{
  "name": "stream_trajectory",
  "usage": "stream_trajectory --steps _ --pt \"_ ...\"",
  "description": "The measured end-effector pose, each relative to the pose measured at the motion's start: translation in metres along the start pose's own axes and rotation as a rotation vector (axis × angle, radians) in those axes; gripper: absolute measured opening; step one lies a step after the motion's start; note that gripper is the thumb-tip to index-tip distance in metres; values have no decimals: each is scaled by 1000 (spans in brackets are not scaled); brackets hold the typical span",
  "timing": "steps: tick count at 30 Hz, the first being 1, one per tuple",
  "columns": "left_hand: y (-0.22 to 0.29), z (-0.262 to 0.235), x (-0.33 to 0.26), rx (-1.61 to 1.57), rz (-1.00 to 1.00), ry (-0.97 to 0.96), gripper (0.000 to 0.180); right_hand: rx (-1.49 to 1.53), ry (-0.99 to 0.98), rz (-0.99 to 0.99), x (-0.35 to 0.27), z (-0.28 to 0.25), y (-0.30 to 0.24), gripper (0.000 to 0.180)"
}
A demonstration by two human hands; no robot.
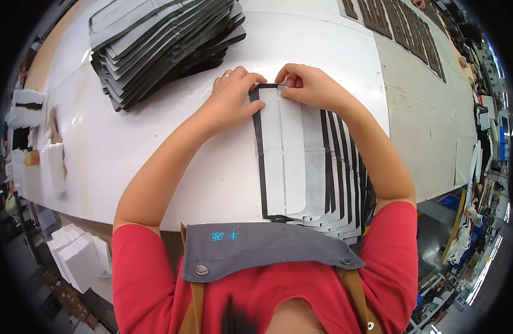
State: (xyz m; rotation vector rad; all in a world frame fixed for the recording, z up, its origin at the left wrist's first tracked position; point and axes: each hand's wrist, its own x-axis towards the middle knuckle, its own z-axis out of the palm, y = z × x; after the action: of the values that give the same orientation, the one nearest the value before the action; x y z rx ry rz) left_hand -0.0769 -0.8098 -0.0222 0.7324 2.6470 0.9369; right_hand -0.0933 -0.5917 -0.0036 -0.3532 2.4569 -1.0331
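Observation:
A long white panel with black edging (pixel 278 161) lies on top of a fanned stack of like panels (pixel 340 172) on the white table (pixel 156 145). My left hand (pixel 231 92), with a ring on one finger, presses flat on the panel's far left corner. My right hand (pixel 306 83) pinches the panel's far edge with its fingertips. Both hands meet at the top end of the panel.
A big fanned pile of grey and black panels (pixel 162 39) lies at the far left of the table. Dark strips (pixel 401 28) lie in rows at the far right. White stacks (pixel 78 256) sit below the table's left edge, more white pieces (pixel 50 167) at the left.

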Motion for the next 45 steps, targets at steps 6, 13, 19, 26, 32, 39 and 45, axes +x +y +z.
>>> stream_trajectory --steps 6,13,19,26,32,39,45 --pt "-6 -1 2 -71 30 21 33 -69 77 -224 -3 6 13 24" --pt "-11 10 -7 163 220 181 29 -488 399 -565 -16 33 19 25" --pt "-10 22 -16 225 222 330 30 -346 448 -550 -15 35 11 25" --pt "-10 25 -18 158 175 406 30 -551 412 -601 -13 39 17 32" --pt "-11 24 -23 173 201 412 27 -609 431 -601 -15 43 13 35" --pt "-7 24 -23 362 244 391 26 -546 384 -528 -12 42 12 37" --pt "-9 24 -24 290 210 420 23 -533 317 -530 -10 37 7 40"
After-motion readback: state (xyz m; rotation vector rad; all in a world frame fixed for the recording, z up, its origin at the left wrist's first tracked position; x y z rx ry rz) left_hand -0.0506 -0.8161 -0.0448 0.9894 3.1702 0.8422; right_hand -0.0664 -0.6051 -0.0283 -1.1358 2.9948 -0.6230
